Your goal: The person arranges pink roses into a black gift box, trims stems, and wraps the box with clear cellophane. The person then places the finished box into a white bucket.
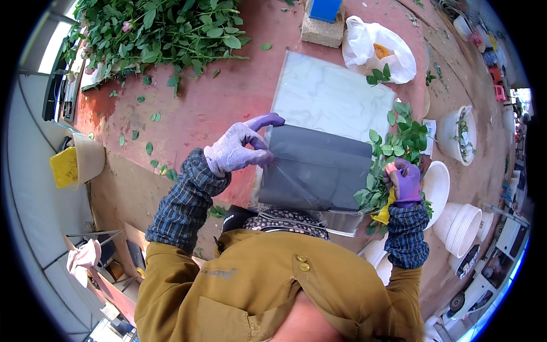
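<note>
My left hand (242, 142), in a pale purple glove, is at the left edge of a dark grey wrapping sheet (319, 165). Its lower fingers and thumb pinch that edge, and creases fan out from them; the index finger stretches over the upper corner. Beneath lies a stack of clear, white-marbled wrapping sheets (333, 94). At the right, my right hand (405, 179), in a purple glove, is closed beside green leafy stems (407, 137). What it grips is hidden among leaves. A small pink patch shows at its fingertips, and something yellow (386, 210) sits just below the hand.
A heap of leafy roses (165, 34) covers the table's far left. A blue container (325, 8) stands on a block (322, 29) at the back, beside a white plastic bag (399, 51). White buckets (458, 228) stand on the right; a white bin (90, 159) is left.
</note>
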Demonstrator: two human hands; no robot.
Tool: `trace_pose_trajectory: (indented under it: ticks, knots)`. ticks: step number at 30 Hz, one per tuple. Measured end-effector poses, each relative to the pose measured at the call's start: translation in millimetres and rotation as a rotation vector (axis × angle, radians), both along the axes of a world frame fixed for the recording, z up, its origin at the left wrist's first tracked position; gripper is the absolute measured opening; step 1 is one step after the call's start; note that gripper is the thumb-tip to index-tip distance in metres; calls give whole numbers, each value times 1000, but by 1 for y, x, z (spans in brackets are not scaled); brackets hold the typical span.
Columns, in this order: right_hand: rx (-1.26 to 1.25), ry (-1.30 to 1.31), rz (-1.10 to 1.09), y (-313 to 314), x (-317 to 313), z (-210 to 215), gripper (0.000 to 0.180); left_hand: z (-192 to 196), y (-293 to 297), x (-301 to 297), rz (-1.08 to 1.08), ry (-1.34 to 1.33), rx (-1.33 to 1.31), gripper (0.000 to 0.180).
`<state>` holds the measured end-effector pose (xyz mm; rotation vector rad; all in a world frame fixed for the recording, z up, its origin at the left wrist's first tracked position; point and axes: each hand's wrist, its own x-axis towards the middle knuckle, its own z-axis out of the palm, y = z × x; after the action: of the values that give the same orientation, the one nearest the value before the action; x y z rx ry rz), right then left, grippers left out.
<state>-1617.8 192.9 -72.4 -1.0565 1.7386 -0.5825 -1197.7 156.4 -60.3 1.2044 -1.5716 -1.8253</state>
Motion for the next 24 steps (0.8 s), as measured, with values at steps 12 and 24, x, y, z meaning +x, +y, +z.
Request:
trace_pose_trajectory:
  ticks: [12, 24]
  knots:
    - [-272, -21, 204, -208, 45, 50, 13, -31, 10, 3, 80, 170, -54, 9]
    - [-343, 499, 226, -417, 167, 6, 47, -40, 10, 8, 21, 159, -129, 18]
